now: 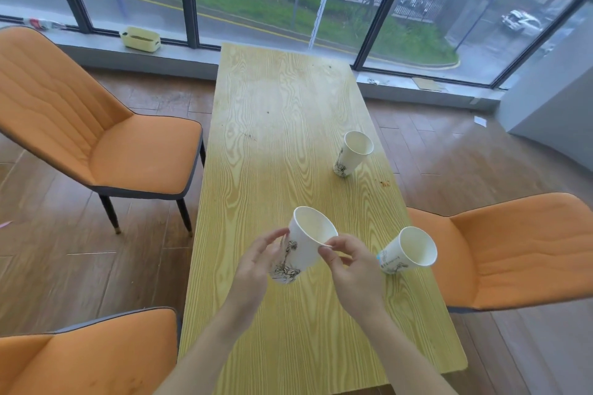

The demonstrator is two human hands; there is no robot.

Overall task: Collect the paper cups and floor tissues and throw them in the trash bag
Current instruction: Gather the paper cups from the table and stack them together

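Observation:
Three white paper cups with dark printed drawings are on or over the yellow wooden table (272, 112). The nearest cup (305, 244) is between my hands. My right hand (353, 269) pinches its rim with thumb and forefinger. My left hand (256, 263) is beside its wall with fingers spread, touching or nearly touching it. A second cup (409, 250) stands at the table's right edge, just right of my right hand. A third cup (353, 152) stands farther back on the right. No trash bag is in view.
Orange chairs stand at the left (106, 125), right (513, 250) and near left (86, 356). A pale yellow box (140, 38) sits on the window sill. Small paper scraps lie on the wooden floor at far right (480, 121) and on the sill (373, 81).

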